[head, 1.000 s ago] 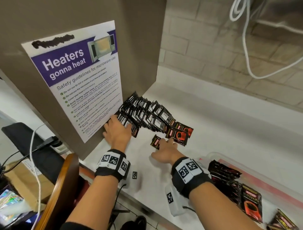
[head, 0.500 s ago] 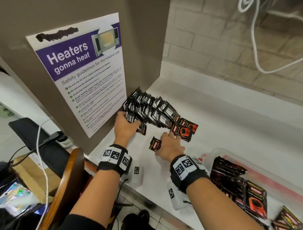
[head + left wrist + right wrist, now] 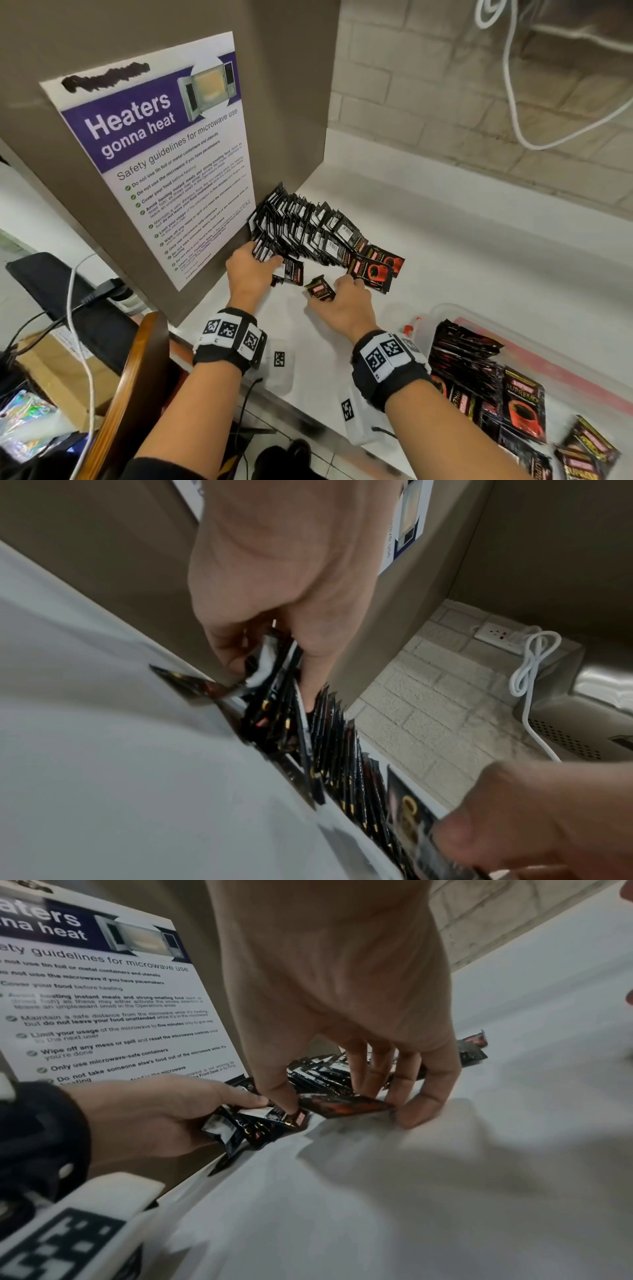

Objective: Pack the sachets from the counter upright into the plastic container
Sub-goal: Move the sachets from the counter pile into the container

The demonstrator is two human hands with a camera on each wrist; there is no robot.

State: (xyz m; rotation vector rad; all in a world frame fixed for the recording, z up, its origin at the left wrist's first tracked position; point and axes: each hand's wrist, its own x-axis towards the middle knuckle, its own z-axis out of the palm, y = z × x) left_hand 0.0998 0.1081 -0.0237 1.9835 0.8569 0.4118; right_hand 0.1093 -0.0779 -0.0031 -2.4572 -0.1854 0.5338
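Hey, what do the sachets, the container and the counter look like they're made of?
Sachets: glossy printed film, probably foil-lined plastic, judging by the sheen and crimped edges. Container: clear, slightly frosted plastic; the counter shows through its rim. Counter: smooth white matte surface, laminate or solid surfacing; which one cannot be told.

The sachets (image 3: pixel 308 229) are black, their backs carrying white barcode patches — the fronts show a red cup and gold lettering. The counter (image 3: pixel 479 260) is white. The poster (image 3: pixel 161 150) has a purple band with white lettering. The wristbands (image 3: pixel 227 337) — black with black-and-white square markers.
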